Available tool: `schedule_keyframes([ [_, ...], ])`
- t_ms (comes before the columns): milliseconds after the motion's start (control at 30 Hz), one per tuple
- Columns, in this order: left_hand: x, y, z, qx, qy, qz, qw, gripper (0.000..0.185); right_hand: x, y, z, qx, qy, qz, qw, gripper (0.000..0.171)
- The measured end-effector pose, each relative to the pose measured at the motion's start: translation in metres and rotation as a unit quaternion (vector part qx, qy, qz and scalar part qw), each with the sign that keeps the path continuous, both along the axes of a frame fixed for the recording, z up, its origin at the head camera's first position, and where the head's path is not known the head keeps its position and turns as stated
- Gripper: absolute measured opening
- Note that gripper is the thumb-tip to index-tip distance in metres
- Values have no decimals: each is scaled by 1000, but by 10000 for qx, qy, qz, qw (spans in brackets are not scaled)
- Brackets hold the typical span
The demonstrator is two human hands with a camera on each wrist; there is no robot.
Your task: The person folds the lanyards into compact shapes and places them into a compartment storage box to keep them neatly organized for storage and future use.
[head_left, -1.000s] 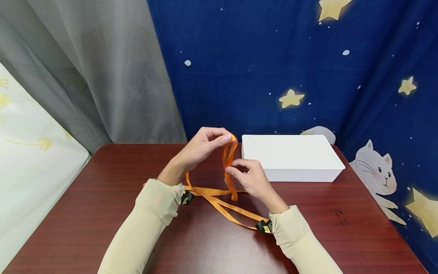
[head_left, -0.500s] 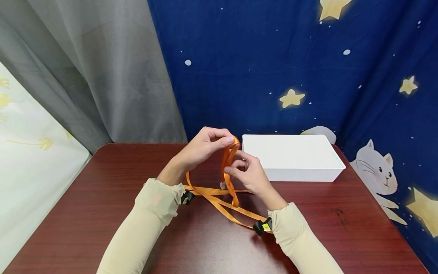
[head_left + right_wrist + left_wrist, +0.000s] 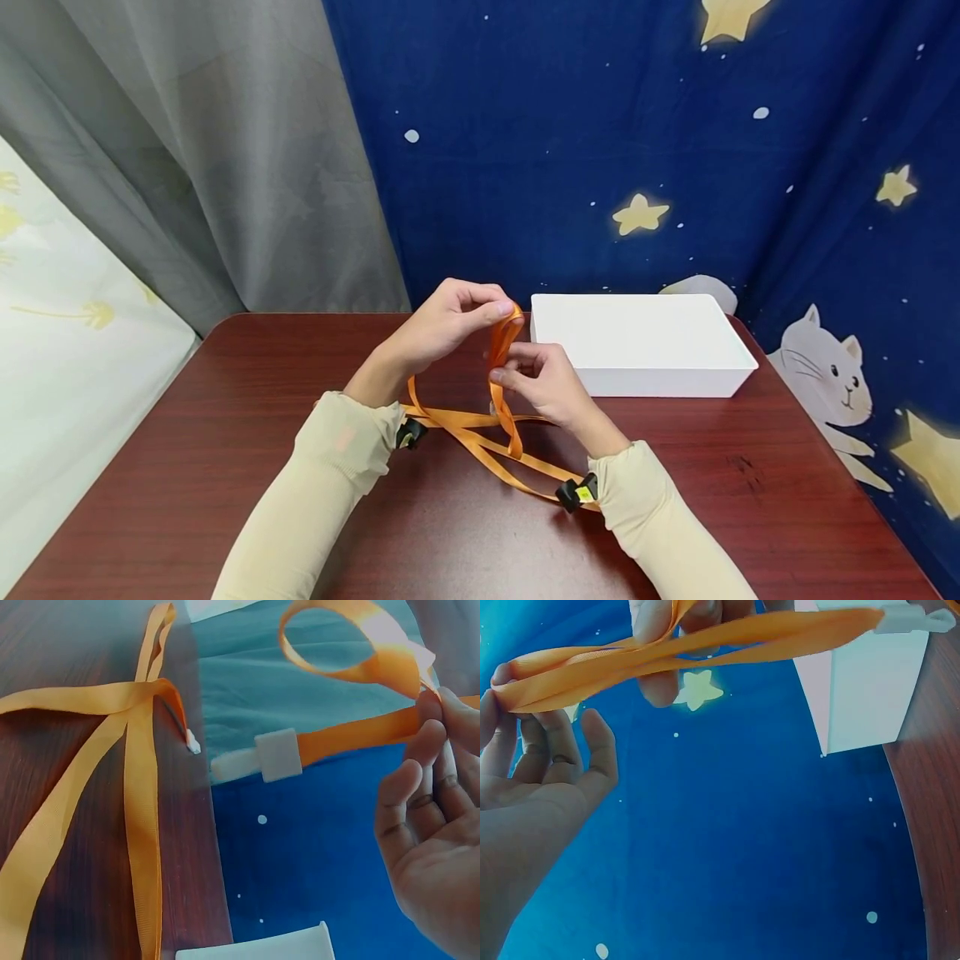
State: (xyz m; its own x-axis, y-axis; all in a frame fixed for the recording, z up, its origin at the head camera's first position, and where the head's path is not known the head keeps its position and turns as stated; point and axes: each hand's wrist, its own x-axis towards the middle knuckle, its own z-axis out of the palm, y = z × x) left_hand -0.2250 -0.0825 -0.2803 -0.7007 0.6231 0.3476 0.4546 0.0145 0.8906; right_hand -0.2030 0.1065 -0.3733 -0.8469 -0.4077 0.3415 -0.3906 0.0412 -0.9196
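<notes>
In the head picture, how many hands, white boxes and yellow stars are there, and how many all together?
Left hand and right hand, both holding orange strap: 2
White box: 1
Yellow stars on the blue curtain: 4
Total: 7

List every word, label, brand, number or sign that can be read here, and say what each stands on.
No readable text shows.
Yellow patch on the right black gadget: too small to read.
Left black gadget: too small to tell.
Orange ribbon and white box: no writing visible.
</notes>
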Motion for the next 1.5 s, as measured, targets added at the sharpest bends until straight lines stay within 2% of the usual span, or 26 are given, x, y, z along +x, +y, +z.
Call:
schedule_keyframes([
  [367,-1,-2,-1,-73,-125,135,9998,24,1,-2,-1,307,142,-125,9993,11],
  [633,-2,-3,0,-104,-775,592,9952,29,5,-1,2,876,231,212,9957,14],
  [833,-5,-5,1,-123,-896,1133,9894,31,6,0,4,788,474,425,9949,13],
  [967,-8,-9,-1,-143,-876,1349,9869,31,7,2,5,770,494,421,9949,14],
  [1167,-12,-14,-6,-83,-622,1323,9892,23,10,5,8,752,468,433,9951,16],
  [1500,-21,-23,-11,-10,-736,1137,9908,21,15,16,14,490,510,443,9965,16],
])
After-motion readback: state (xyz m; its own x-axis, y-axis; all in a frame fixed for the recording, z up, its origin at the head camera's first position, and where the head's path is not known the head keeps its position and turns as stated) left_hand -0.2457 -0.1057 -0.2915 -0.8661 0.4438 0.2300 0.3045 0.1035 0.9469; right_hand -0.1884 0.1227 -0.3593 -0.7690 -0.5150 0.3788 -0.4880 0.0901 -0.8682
